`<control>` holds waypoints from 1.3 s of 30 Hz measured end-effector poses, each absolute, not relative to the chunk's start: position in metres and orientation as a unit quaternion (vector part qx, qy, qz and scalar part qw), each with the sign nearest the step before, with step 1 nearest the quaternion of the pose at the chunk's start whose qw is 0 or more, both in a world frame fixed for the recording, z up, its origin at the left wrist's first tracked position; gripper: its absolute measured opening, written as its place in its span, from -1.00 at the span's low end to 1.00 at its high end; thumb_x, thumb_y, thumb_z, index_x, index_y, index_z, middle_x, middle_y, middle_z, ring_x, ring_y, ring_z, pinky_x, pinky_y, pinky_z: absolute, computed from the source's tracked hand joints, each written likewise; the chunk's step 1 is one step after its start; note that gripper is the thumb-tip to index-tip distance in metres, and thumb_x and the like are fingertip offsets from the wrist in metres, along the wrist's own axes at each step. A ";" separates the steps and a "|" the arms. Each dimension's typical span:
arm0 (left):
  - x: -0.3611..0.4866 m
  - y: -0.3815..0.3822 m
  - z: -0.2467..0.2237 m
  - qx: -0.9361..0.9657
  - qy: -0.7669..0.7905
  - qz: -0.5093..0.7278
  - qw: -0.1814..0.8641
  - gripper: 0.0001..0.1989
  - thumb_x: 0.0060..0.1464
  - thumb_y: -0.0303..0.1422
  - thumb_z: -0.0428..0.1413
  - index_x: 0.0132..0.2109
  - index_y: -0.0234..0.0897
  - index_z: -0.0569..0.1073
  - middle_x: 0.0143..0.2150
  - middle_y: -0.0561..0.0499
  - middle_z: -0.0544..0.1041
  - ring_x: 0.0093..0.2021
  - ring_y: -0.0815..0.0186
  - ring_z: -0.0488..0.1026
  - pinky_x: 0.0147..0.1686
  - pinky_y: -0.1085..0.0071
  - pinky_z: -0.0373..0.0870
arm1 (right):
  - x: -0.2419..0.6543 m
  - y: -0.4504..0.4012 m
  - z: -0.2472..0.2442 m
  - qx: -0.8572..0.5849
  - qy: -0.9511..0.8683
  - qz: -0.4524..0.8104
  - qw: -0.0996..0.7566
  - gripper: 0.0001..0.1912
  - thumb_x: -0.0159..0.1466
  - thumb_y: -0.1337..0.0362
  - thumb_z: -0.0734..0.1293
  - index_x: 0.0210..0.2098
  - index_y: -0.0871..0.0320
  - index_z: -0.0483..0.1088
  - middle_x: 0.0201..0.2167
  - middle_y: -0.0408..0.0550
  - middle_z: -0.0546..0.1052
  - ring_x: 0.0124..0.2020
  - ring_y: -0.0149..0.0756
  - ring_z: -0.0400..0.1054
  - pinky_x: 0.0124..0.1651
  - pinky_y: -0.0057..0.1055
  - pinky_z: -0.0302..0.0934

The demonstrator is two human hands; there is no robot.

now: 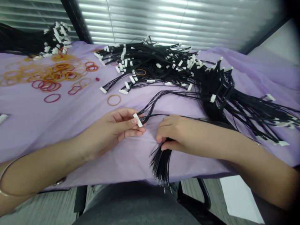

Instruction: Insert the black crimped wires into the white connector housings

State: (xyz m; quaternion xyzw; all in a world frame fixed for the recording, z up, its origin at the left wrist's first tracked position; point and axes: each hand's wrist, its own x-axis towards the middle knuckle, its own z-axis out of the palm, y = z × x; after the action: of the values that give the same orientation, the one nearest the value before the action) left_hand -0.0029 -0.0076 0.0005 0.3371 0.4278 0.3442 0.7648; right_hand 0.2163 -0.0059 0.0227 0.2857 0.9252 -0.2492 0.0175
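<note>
- Table [77,122], covered in a creased lilac cloth; bears all the cables and bands listed below.
- Window blinds [145,18], pale and slatted, behind the table.
- Pile of black cables [161,57] with white connector ends, heaped across the far side of the table and spreading to the right edge.
- Cable stack [21,40], black, at far left; white connectors bunched at its right end.
- Rubber bands [61,68], amber and red, scattered on the left of the table, in front of the cable stack.
- White sheet [241,200], below the table's near edge, lower right.
- Right hand [172,131]: fingers curled around a gathered bunch of wires, thumb pressed against them.
- Left hand [122,125]: thumb and fingers pinching a white connector, remaining fingers spread loosely.
- Loose wire ends [162,165], black with metallic tips, fanning down from the right hand over the table's near edge.
- Single amber band [107,100], lying apart, beyond the left hand.
- White connector [137,120], in the left fingers, tilted; black wires leave it rightward.
</note>
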 end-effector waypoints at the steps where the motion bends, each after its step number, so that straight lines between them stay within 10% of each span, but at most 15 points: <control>1: -0.003 -0.008 0.001 0.336 0.431 0.346 0.763 -0.93 0.05 -0.59 0.16 -0.29 -0.38 0.46 -0.42 0.05 0.52 -0.41 0.42 0.54 -0.34 0.59 0.50 | 0.216 -0.006 0.024 0.283 0.924 -0.256 0.031 -0.87 0.28 0.39 0.28 -0.38 0.18 0.44 -0.45 -0.11 0.47 -0.29 -0.33 0.34 -0.12 -0.33 0.20; 24: -0.007 -0.013 0.000 0.429 0.398 0.291 0.757 -0.91 0.12 -0.51 0.13 -0.19 -0.37 0.50 -0.35 0.05 0.54 -0.34 0.45 0.48 -0.25 0.57 0.42 | 0.205 -0.014 0.027 0.327 0.860 -0.276 -0.278 -0.92 0.26 0.42 0.26 -0.32 0.23 0.41 -0.47 -0.20 0.44 -0.46 -0.56 0.26 -0.37 -0.60 0.13; 39: -0.007 -0.011 0.002 0.449 0.389 0.252 0.764 -0.90 0.13 -0.57 0.11 -0.26 -0.38 0.53 -0.36 0.04 0.59 -0.32 0.48 0.52 -0.25 0.66 0.44 | 0.203 -0.007 0.026 0.416 0.829 -0.278 -0.248 -0.86 0.16 0.42 0.27 -0.52 0.21 0.38 -0.63 -0.27 0.32 -0.62 -0.59 0.11 -0.53 -0.57 -0.02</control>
State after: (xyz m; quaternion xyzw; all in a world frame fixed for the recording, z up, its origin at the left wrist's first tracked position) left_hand -0.0066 -0.0108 0.0018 0.4489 0.3890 0.2518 0.7640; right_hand 0.2027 -0.0073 0.0264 0.4165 0.8294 -0.2780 -0.2477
